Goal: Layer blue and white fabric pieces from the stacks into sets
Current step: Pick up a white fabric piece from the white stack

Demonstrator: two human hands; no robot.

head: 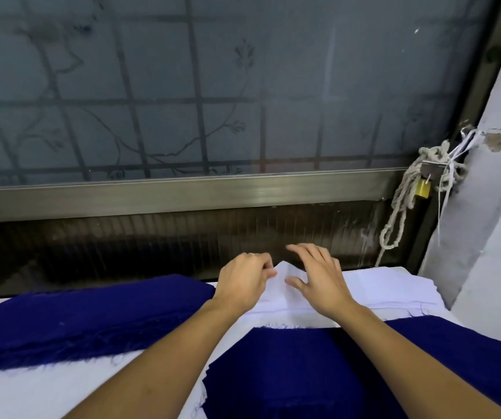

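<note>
our left hand (244, 279) pinches the corner of the top white piece (287, 271), we think so that only one sheet comes up. our right hand (315, 282) is spread wide over the white stack (388, 287), maybe to keep the rest down. left of the white stack lies the blue stack (77, 316). in front of the white stack lies a blue piece (303, 373), likely waiting for white on top.

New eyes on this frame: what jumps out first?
The left hand pinches a raised corner of the white stack at centre, with the right hand spread open beside it. A deep blue stack lies left, a blue piece nearest the camera. A yellow padlock hangs among rope at the right.
</note>
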